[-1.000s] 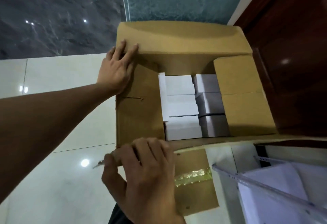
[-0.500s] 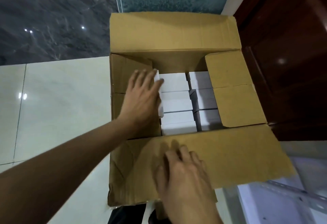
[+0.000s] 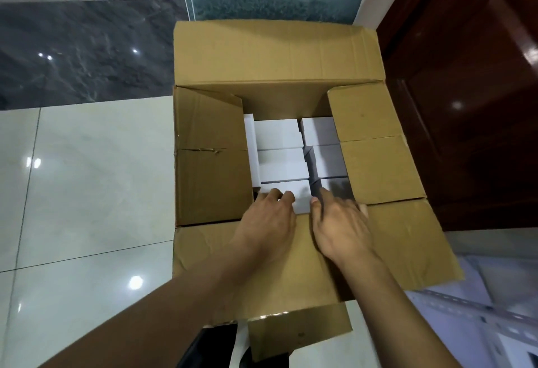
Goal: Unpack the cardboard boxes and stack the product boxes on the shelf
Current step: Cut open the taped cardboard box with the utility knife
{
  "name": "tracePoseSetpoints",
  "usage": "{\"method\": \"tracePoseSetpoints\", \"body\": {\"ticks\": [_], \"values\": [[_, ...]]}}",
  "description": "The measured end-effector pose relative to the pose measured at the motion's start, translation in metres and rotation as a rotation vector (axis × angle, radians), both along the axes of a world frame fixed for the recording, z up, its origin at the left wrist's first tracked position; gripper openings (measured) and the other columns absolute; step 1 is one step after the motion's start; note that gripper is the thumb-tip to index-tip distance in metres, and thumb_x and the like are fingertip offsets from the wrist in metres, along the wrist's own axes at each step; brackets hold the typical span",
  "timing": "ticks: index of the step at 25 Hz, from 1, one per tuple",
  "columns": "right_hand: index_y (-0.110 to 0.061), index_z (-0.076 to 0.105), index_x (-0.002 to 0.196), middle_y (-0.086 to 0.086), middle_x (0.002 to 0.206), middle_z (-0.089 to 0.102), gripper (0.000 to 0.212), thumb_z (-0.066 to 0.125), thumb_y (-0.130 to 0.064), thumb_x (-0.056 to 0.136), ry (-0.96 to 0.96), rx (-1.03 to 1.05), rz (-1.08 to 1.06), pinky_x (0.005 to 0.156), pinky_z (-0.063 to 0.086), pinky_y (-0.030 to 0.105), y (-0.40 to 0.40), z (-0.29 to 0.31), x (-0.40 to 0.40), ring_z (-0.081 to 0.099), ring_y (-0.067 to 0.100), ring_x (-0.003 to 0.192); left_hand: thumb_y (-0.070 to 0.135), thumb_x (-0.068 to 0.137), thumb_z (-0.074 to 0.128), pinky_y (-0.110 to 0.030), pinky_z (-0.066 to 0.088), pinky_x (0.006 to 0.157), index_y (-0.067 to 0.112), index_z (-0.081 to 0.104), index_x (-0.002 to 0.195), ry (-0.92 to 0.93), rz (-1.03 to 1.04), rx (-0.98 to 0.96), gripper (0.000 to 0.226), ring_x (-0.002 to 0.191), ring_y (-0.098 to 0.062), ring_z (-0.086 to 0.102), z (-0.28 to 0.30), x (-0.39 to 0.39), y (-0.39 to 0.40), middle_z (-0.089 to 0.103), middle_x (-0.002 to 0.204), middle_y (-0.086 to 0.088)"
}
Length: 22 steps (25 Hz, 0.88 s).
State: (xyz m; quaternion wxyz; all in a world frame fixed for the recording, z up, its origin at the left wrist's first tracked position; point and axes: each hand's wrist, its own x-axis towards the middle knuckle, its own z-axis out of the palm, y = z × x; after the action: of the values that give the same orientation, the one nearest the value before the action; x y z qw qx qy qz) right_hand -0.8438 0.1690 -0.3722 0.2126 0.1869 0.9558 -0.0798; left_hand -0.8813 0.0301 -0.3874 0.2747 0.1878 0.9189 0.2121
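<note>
Both hands reach into the cardboard box (image 3: 291,56): left hand (image 3: 269,216) and right hand (image 3: 339,222) curl their fingers (image 3: 286,196) around the nearest product box (image 3: 294,193), lying between them. Best lift it straight up, clear of its tightly packed neighbours.

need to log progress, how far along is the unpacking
Done: the cardboard box has all four flaps folded open. In hand: the left hand and right hand reach onto the nearest white product box. Left: every product box visible sits inside the carton, none lifted out yet.
</note>
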Motion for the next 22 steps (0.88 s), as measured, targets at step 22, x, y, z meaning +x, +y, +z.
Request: {"method": "tracePoseSetpoints", "body": {"ticks": [22], "values": [[-0.011, 0.006, 0.161, 0.013, 0.164, 0.022, 0.076, 0.035, -0.050, 0.103, 0.260, 0.125, -0.156, 0.117, 0.028, 0.045, 0.025, -0.006, 0.008, 0.033, 0.033, 0.144, 0.037, 0.104, 0.030, -0.035, 0.041, 0.067, 0.015, 0.048, 0.115, 0.209, -0.066, -0.015, 0.031, 0.090, -0.023, 0.055, 0.012, 0.019, 0.021, 0.052, 0.096, -0.004]]}}
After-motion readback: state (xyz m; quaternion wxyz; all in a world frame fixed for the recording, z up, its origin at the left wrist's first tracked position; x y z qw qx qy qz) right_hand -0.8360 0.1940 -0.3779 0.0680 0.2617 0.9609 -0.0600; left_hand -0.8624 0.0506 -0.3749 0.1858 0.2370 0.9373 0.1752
